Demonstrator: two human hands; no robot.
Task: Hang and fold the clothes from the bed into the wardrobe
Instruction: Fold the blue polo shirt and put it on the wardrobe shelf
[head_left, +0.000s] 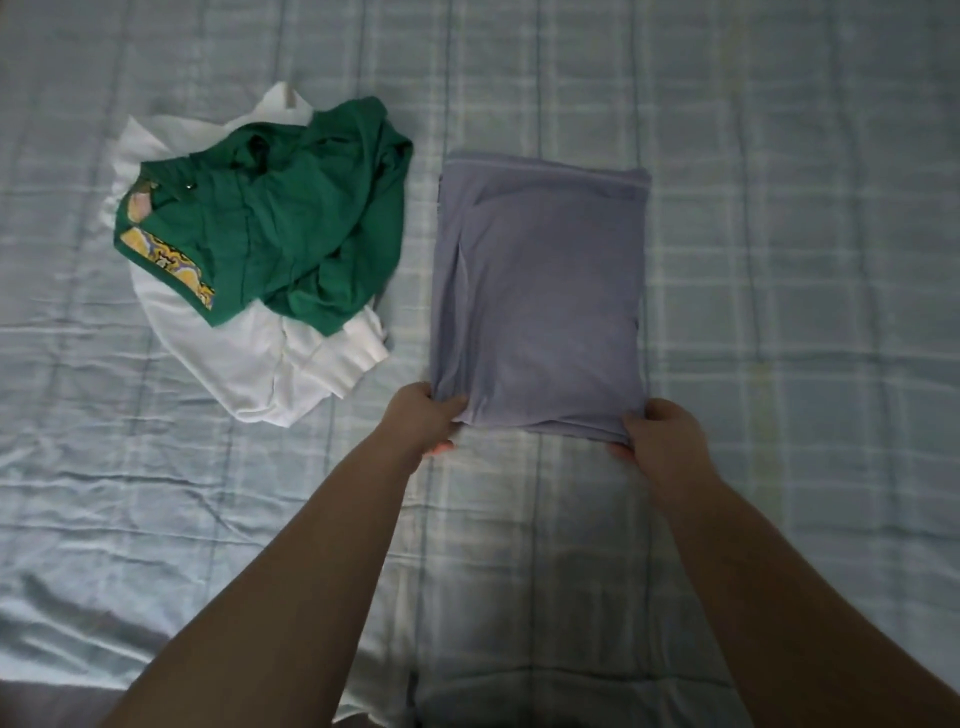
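Head view: your folded grey-blue garment (540, 296) lies flat on the bed (805, 234), centre frame, a neat rectangle with a stitched hem along its far edge. Your left hand (426, 423) pinches the near-left corner and your right hand (662, 441) pinches the near-right corner, thumbs on top and fingers tucked under. The hands are apart, one at each end of the near edge.

Handling, my read: thin knit, light, fully limp, several layers stacked. It will sag and unfold if you lift by the corners alone. Slide flat palms under the middle, or fold it once more first. Not fragile; the surface looks smooth and slightly slippery.

Upper left: a crumpled green garment (291, 223) with a yellow patterned trim panel sits on top of a white garment (249, 364), which is smooth, rumpled and has a ribbed cuff or hem. Both are unfolded, soft and loosely heaped. The bed cover is pale blue plaid and lightly creased. The wardrobe is not in frame.
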